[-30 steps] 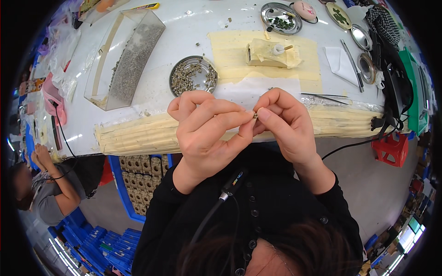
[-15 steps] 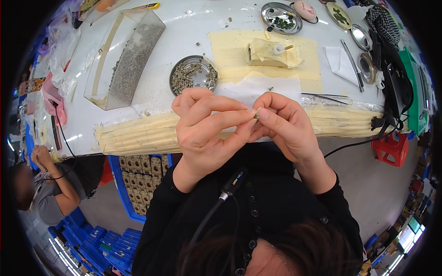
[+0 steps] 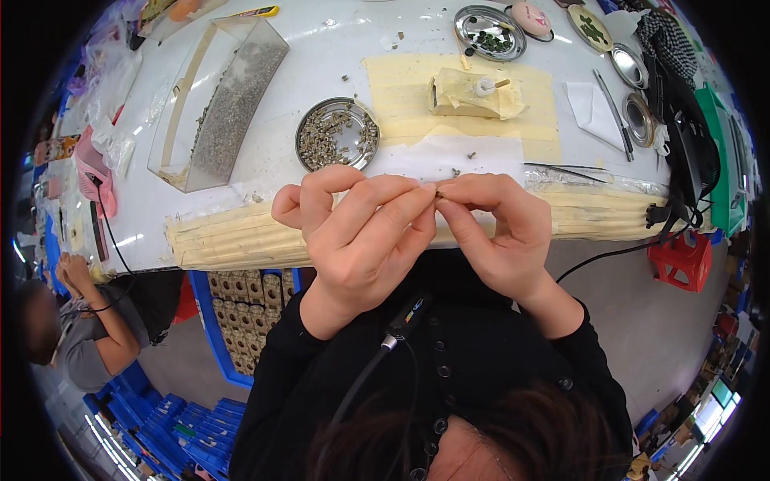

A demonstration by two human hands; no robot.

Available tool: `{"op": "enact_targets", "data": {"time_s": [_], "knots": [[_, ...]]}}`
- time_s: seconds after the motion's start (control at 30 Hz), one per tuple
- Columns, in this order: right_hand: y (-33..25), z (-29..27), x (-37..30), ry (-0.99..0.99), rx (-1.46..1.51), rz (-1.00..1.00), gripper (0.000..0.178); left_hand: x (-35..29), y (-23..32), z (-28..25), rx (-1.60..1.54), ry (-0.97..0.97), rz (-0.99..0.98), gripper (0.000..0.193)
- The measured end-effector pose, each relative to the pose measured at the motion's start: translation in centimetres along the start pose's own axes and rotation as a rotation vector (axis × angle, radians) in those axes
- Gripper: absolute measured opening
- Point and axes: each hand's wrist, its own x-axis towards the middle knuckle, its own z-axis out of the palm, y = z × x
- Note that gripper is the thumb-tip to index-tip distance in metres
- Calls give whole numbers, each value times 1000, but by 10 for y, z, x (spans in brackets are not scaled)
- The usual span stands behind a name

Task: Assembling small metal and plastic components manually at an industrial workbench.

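My left hand and my right hand meet fingertip to fingertip above the padded front edge of the table. Pinched between them is a tiny metal part, mostly covered by the fingers, its exact kind too small to make out. Both hands are closed in a pinch on it. Just beyond, one small metal piece and another small piece lie on white paper. A round metal dish holding many similar small parts stands beyond my left hand.
A clear bin of small grey parts sits far left. A tape-wrapped block stands beyond the hands; tweezers lie right. Further off is a metal dish with dark green pieces. Below the table edge is a blue tray; another person sits left.
Both hands have shifted slightly nearer to me, and my right fingers have re-angled around the tiny part. A second small piece on the paper is now uncovered.
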Motion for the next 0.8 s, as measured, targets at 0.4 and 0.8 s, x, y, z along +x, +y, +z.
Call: {"op": "enact_targets", "data": {"time_s": [0.4, 0.8], "knots": [[0, -14, 7, -173, 826, 696, 16, -2, -12, 9, -247, 21, -30, 27], [-2, 2, 4, 23, -83, -6, 7, -1, -5, 4, -27, 1, -20, 28]]}}
